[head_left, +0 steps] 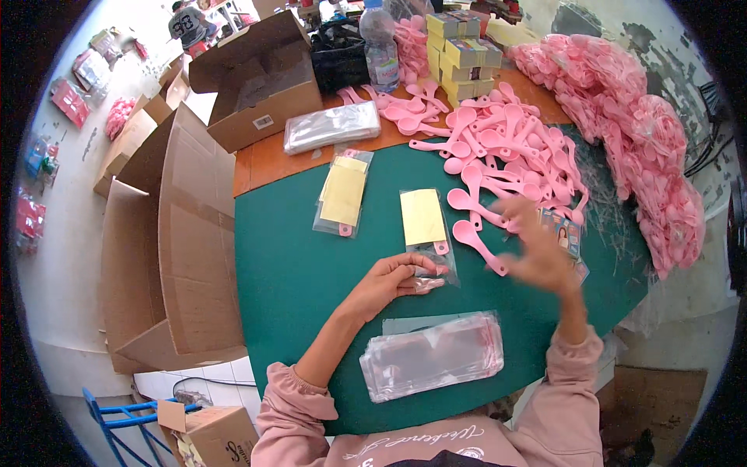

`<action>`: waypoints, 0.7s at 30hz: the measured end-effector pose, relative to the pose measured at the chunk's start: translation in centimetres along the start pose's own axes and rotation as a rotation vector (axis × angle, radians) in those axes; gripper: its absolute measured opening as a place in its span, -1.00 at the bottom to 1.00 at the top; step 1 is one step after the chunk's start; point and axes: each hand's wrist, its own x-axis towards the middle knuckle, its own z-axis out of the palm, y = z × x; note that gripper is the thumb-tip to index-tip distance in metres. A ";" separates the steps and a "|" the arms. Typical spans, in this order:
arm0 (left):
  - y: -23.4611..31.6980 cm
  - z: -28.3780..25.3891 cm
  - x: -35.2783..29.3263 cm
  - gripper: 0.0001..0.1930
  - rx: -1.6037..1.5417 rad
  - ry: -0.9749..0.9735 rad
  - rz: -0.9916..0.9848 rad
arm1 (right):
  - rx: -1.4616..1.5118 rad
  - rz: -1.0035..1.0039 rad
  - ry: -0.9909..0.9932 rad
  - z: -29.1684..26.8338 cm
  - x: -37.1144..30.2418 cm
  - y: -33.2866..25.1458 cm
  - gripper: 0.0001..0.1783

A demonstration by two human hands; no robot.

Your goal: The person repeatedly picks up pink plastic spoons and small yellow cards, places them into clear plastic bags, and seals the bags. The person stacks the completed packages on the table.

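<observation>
My left hand [398,278] is closed, with thumb and fingers pinching a clear plastic bag [429,285], crumpled at the fingertips. Just beyond it lies a filled clear bag with a yellow card [422,218] and the pink end of a spoon handle showing. Another such packed bag [342,191] rests farther left. My right hand [538,253], somewhat blurred, hovers with fingers apart beside a loose pink spoon [476,243] and small picture cards [566,233]. A stack of flat clear bags [433,354] lies close to my body.
A large heap of pink spoons [513,144] covers the far right of the green table [288,272]. Beyond are bundled cards [464,58], a water bottle [381,47] and a bag pack [332,127]. Bagged spoons [654,148] line the right edge; cardboard boxes [187,249] stand left.
</observation>
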 end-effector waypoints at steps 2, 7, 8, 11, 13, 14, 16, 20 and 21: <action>0.1 -0.2 -0.1 -0.73 -0.089 -0.011 0.024 | -0.052 -0.072 -0.044 4.9 0.5 -1.8 -0.44; 1.0 -0.2 -0.6 -0.77 0.002 -0.020 0.032 | 0.170 -0.015 0.049 7.3 0.7 -0.7 -0.74; 1.1 -0.3 -0.7 -0.76 0.172 0.009 0.057 | 0.289 0.031 0.079 7.4 0.5 -0.9 -0.80; 1.7 1.2 -1.0 -0.74 0.754 0.155 0.312 | 0.458 0.105 0.097 7.7 0.2 -0.9 -0.88; 0.5 0.4 -0.3 -0.78 0.880 0.175 0.441 | 0.508 0.131 0.085 7.8 0.1 -0.7 -0.89; 0.2 0.2 -0.2 -0.81 0.829 0.210 0.414 | 0.699 0.270 0.013 7.9 0.2 -0.6 -0.89; 0.1 0.0 -0.2 -0.82 0.778 0.242 0.387 | 0.889 0.411 -0.060 8.2 0.2 -0.6 -0.89; 0.0 0.0 -0.1 -0.84 0.707 0.307 0.288 | 0.881 0.425 0.114 9.0 0.4 -0.7 -0.85; -0.1 -0.1 0.0 -0.84 0.686 0.323 0.257 | 0.863 0.441 0.143 9.0 0.4 -0.7 -0.83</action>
